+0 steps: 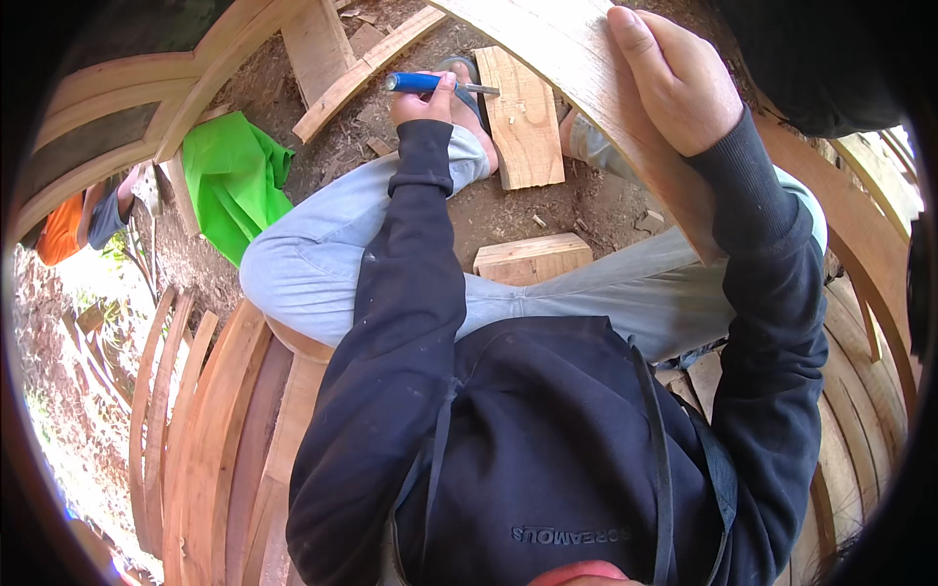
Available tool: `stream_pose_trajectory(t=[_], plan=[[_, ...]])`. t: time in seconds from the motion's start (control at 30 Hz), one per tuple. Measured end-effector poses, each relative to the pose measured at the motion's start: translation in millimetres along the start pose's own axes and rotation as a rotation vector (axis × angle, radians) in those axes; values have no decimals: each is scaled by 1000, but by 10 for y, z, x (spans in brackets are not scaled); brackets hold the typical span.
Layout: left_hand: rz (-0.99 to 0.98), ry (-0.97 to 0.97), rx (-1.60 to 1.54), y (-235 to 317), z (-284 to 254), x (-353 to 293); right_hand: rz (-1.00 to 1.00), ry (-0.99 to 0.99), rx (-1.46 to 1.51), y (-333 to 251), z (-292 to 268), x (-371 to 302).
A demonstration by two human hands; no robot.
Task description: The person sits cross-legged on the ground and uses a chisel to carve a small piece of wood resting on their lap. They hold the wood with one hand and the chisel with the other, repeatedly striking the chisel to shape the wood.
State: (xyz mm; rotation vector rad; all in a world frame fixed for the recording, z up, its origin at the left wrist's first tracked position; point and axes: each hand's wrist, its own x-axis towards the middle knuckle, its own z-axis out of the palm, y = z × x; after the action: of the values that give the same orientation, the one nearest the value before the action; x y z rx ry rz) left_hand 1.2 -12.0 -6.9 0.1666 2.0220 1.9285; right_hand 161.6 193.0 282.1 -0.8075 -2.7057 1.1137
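Note:
My left hand [427,107] is closed around the blue handle of a chisel [408,82], which lies about level. The chisel's metal blade reaches over the left edge of a flat wooden block [525,132] on the ground between my feet; I cannot tell whether it touches. Small chips or marks show on the block's top. With the thumb on its face, my right hand [682,86] grips a wide, pale wooden board [576,59]. The board slants from the top edge down to my right thigh. My right fingers are partly hidden.
A short wood offcut [532,258] lies before my lap. Green cloth [234,181] hangs at the left, beside a curved wooden frame [186,88]. Several curved slats [210,430] stand at lower left, more timber [850,215] at right. Another person's orange garment [63,230] shows far left.

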Motion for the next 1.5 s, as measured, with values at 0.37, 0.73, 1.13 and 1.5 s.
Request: stream_pose_trajectory(t=[0.37, 0.73, 1.13, 1.5], plan=[[100, -175, 30, 132, 558, -250, -167, -104, 61, -72, 303, -85], [481, -259, 636, -190, 532, -118, -406, -13, 28, 47, 440, -80], [-186, -89, -174, -27, -124, 27, -124, 95, 295, 350, 310, 162], [120, -146, 154, 503, 160, -154, -45, 139, 415, -206, 17, -76]])
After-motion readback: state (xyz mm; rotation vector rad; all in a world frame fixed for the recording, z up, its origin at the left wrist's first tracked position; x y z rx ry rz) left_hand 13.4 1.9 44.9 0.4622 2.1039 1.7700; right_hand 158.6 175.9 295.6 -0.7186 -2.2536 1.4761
